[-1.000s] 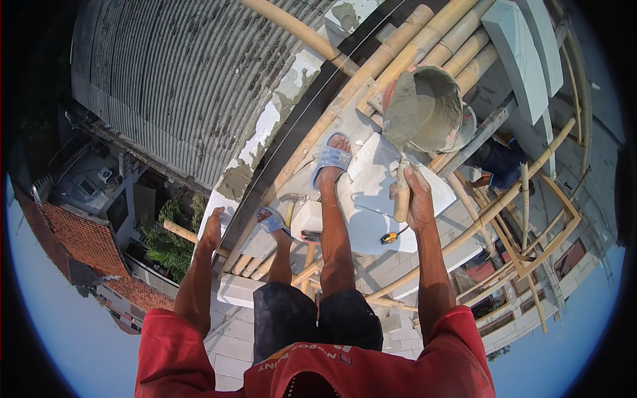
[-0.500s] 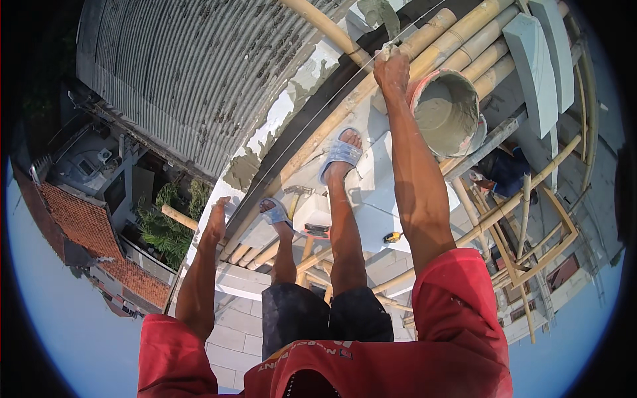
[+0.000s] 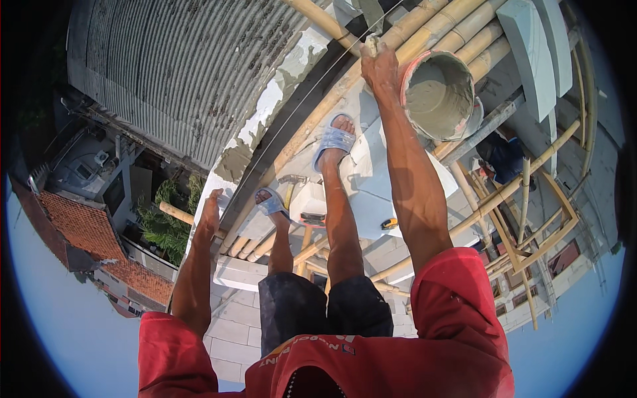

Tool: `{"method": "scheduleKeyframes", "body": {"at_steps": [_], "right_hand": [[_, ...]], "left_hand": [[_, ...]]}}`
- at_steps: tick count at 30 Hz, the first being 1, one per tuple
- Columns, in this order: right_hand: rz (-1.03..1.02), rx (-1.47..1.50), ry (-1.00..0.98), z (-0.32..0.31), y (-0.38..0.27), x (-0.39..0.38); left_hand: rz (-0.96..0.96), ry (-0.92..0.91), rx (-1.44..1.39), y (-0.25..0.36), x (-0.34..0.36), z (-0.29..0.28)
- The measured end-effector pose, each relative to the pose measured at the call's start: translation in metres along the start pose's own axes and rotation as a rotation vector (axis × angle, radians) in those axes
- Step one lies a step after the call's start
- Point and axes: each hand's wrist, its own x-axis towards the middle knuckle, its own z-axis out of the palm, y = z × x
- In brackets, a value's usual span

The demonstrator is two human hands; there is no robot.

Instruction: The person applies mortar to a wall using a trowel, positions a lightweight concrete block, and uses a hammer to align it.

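Note:
My right hand (image 3: 380, 67) is closed round the mortar-caked handle of a trowel (image 3: 372, 16), its grey blade pointing away from me, beside the far end of the wall. Right of that wrist stands a reddish bucket (image 3: 403, 93) holding wet grey mortar (image 3: 432, 95). My left hand (image 3: 208, 211) rests on the white block wall (image 3: 249, 130), fingers stretched out, holding nothing. Patches of grey mortar (image 3: 234, 163) lie along the wall top. A thin taut string (image 3: 300, 106) runs alongside the wall.
My sandaled feet stand on a bamboo pole (image 3: 332, 93) scaffold with white boards. A hammer (image 3: 292, 179), a white block (image 3: 309, 200) and a tape measure (image 3: 389, 224) lie near them. Pale curved panels (image 3: 531, 60) stand at right. Another person (image 3: 502, 158) is lower down. Corrugated roofing (image 3: 179, 73) lies beyond the wall.
My right hand and the trowel have shifted slightly left and farther away. The view has moved a little. My left hand stays on the wall.

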Motion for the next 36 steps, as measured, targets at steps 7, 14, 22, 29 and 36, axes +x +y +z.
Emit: {"method": "scheduleKeyframes", "body": {"at_steps": [7,14,22,29,36], "right_hand": [[0.279,0.578,-0.101,-0.050,0.021,-0.132],[0.489,0.772,0.089,-0.127,0.014,-0.179],[0.556,1.308,0.137,-0.145,0.064,-0.153],[0.855,0.522,0.061,-0.125,0.125,-0.405],[0.826,0.072,-0.120,0.010,0.117,-0.658]], "left_hand": [[-0.046,0.028,-0.072,-0.006,0.005,-0.007],[0.030,0.019,-0.102,0.006,-0.003,-0.005],[-0.281,0.098,-0.337,0.035,0.000,0.017],[-0.190,0.045,-0.332,0.044,-0.015,0.041],[-0.138,-0.063,-0.329,0.010,0.032,-0.004]]}}
